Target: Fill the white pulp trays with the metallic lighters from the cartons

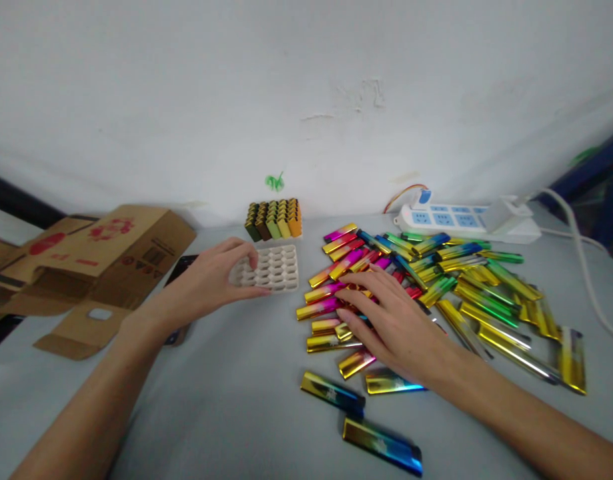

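Note:
A white tray (pixel 285 268) with rows of oval slots lies on the grey table. My left hand (pixel 221 273) is at its left end, thumb along the near edge and fingers curled over the top, gripping it. To the right spreads a pile of shiny metallic lighters (pixel 486 293) in gold, pink, green and blue. My right hand (pixel 386 320) rests over the pile's left part, fingers spread over pink and gold ones; nothing is clearly held. Behind the tray, a block of upright lighters (pixel 274 220) stands against the wall.
An opened cardboard box (pixel 121 253) lies at the left, with a dark phone (pixel 179 333) partly under my left wrist. A white power strip (pixel 451 220) with a plugged adapter and cable runs along the wall at the right. Two blue-gold lighters (pixel 381 445) lie near the front.

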`<state>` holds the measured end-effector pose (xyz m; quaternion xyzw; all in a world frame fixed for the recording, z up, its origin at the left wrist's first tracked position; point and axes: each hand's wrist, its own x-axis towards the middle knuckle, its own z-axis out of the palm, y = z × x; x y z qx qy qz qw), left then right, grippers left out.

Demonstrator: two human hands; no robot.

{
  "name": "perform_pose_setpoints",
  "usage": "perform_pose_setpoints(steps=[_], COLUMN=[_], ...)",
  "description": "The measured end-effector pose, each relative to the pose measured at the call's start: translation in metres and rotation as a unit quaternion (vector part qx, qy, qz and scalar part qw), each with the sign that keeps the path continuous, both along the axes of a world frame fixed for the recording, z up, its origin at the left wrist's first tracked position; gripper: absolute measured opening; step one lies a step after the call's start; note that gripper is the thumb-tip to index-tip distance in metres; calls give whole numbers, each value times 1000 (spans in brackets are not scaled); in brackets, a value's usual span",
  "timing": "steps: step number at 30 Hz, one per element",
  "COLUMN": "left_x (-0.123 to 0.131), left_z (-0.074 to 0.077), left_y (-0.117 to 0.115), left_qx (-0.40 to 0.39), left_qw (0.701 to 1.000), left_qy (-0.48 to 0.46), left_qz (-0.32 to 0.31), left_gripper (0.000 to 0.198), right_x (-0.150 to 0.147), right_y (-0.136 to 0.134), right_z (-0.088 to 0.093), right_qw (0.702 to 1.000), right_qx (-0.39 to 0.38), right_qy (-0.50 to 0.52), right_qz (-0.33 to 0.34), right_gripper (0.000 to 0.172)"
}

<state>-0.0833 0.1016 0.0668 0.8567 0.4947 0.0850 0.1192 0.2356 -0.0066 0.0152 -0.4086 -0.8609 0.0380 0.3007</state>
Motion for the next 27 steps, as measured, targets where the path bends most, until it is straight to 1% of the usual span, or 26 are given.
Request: perform_pose_setpoints(steps=[5,11,18,23,27], left_x=[-3,-6,-5,-4,-5], left_z=[-2,-7,-6,-6,-7], left_y=[2,3,3,2,1], left_qx=[11,11,8,1,4], left_qw=[1000,1000,1000,1000,1000], left_qy=[0,-9,-13,-9,-8], left_qz=[-10,-18,-21,-25,-29], left_gripper=[68,68,66,64,61], right_x=[0,0,0,1,2], right_y=[-1,0,2,0,2], right_z=[1,-1,0,1,1], right_qw=[1000,1000,999,999,1000], right_qx=[-21,-12,-10,-16,-4], right_qy=[11,20,27,31,21], right_qz=[14,10,17,7,4], right_gripper=[26,21,21,25,23])
